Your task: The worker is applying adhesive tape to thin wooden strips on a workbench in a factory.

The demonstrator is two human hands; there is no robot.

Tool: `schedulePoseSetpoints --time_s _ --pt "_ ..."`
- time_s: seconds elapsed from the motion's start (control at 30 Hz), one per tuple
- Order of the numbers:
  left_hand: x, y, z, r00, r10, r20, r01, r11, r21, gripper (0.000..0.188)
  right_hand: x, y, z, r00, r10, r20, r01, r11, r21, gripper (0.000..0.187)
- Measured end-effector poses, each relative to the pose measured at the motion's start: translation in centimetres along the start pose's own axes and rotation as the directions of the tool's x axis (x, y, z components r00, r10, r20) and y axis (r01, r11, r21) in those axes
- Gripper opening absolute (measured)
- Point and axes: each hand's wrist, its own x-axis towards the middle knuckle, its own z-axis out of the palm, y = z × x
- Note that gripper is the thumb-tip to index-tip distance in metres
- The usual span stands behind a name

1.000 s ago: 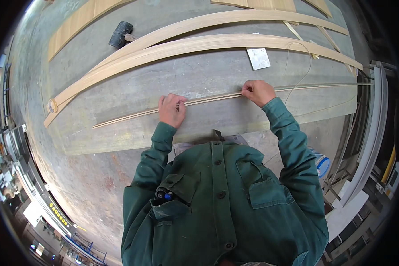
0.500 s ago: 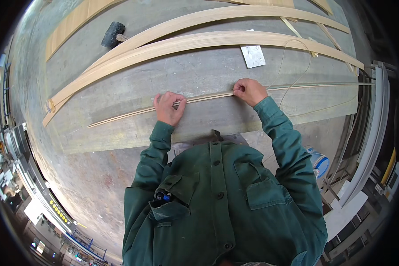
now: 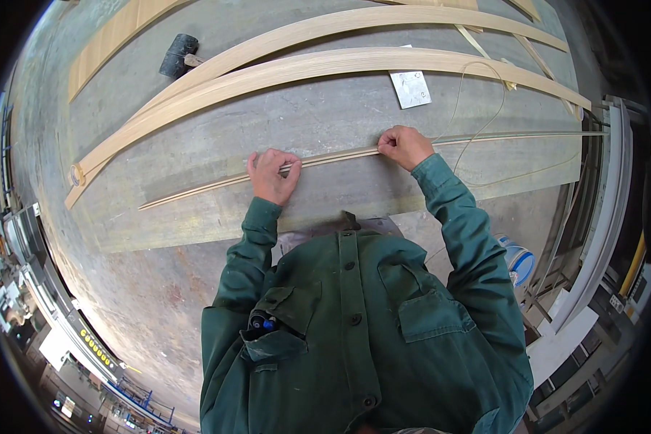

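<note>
A long thin wooden strip (image 3: 195,191) lies flat on the grey workbench (image 3: 159,231), its long axis running left to right across the person, with the left hand (image 3: 271,176) curled over it and the right hand (image 3: 405,147) closed, pinching it.

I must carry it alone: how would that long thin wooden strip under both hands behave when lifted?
The thin strip is very long and slender, so it probably sags and whips at the ends. It looks light. Left hand and right hand grip only its middle.
</note>
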Motion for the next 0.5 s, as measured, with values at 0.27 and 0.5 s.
schedulePoseSetpoints --time_s 0.27,0.5 --pt "0.1 0.2 0.1 1.000 -0.026 0.005 0.026 1.000 -0.003 0.008 -0.5 -0.6 -0.5 1.000 -0.022 -0.021 0.021 0.998 -0.055 0.014" --pt "0.1 0.1 0.1 0.999 -0.033 0.002 0.033 0.999 0.008 0.008 -0.3 -1.1 -1.6 1.000 -0.013 0.027 0.013 0.999 -0.031 0.014"
